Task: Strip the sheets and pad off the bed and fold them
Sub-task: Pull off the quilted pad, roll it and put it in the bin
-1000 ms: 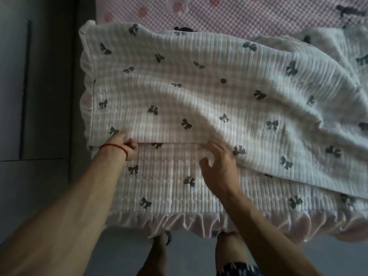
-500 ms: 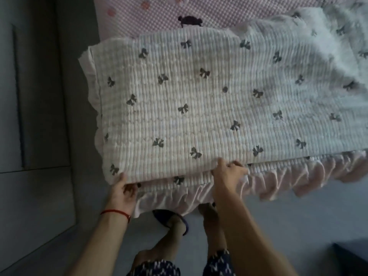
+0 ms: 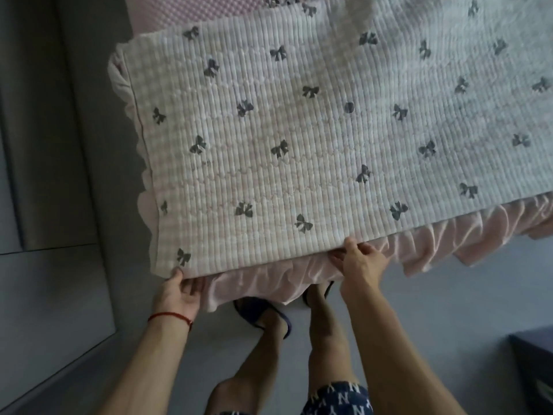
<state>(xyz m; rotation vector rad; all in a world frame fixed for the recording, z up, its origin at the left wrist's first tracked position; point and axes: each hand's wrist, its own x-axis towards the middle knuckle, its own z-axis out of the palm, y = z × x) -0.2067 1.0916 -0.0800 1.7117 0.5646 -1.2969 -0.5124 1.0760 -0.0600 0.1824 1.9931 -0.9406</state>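
The quilted pad [image 3: 299,139], white with ribbed stitching and scattered dark bow prints, is held out flat over the near edge of the bed [image 3: 167,10], its surface taut and doubled so that a pale pink ruffle [image 3: 269,280] hangs below its near edge. At the pad's near left corner the left hand [image 3: 179,292] has a grip on the edge, thumb on top and fingers curled beneath the cloth. Further right along the same near edge the right hand [image 3: 362,262] pinches the edge, thumb above the pad and fingers tucked under against the ruffle. A thin red string bracelet [image 3: 170,317] circles the left wrist. Beyond the pad's far edge a strip of pink dotted bedding shows. Below the pad stand the person's bare legs, one foot in a dark slipper [image 3: 260,316], on a grey floor [image 3: 449,310]. The dark shorts [image 3: 338,398] carry a repeated pale letter print that appears to read "NY".
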